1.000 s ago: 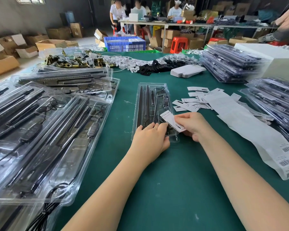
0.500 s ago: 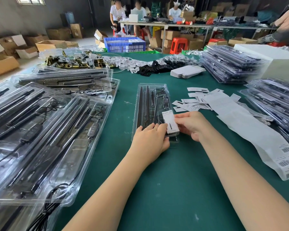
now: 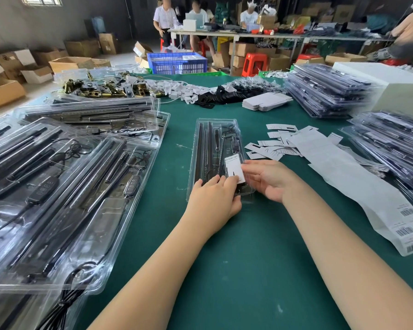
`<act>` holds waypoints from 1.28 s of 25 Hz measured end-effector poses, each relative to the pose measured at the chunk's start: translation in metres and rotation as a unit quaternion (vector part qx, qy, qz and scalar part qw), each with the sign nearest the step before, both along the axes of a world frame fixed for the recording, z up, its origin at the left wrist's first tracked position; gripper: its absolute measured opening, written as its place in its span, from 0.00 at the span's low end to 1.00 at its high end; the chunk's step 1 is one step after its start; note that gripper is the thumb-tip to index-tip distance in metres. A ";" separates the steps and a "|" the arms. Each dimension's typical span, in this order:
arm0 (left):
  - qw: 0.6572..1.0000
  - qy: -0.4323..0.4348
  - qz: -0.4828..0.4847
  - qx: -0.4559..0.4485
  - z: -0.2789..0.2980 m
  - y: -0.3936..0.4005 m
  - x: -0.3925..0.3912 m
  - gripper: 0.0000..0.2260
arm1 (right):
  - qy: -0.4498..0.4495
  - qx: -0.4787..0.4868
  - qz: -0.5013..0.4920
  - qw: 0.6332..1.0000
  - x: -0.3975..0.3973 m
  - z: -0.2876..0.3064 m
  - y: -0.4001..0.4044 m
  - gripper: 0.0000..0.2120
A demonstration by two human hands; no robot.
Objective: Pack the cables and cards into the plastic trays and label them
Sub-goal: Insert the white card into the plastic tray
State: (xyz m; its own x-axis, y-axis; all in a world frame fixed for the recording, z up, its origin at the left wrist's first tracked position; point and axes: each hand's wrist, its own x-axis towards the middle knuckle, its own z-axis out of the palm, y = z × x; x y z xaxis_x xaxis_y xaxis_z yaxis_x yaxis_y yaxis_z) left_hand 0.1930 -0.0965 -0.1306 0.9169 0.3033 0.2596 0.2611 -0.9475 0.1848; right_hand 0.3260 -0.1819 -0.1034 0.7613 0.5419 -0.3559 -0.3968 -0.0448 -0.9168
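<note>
Green table [image 3: 248,270]: right hand [image 3: 270,179] released card [image 3: 234,168].

Head view, down over table [image 3: 224,270]

A clear plastic tray [image 3: 218,148] lies lengthwise on the green table [image 3: 260,258], holding black rods and a cable. A white card [image 3: 234,168] sits in its near right corner. The left hand [image 3: 212,201] rests flat on the tray's near end, fingertips touching the card's lower edge. The right hand [image 3: 270,178] lies open just right of the card, fingertips at its edge. Loose cards [image 3: 274,144] lie beyond the right fingers.
</note>
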 end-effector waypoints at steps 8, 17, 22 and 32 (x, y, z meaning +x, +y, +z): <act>1.000 0.004 -0.022 -0.014 -0.004 0.007 0.001 0.21 | -0.046 -0.046 0.017 0.998 0.003 0.001 -0.001 0.16; 0.997 0.062 -0.030 0.018 -0.007 0.012 0.004 0.24 | -0.323 -0.257 -0.003 0.911 0.013 -0.015 -0.009 0.04; 0.994 0.103 -0.035 0.029 -0.004 0.011 0.006 0.29 | -0.294 -0.218 0.009 0.930 0.011 -0.020 -0.006 0.06; 0.998 0.055 -0.030 0.003 -0.007 0.012 0.007 0.25 | -0.194 -0.231 0.042 0.952 0.011 -0.010 -0.012 0.11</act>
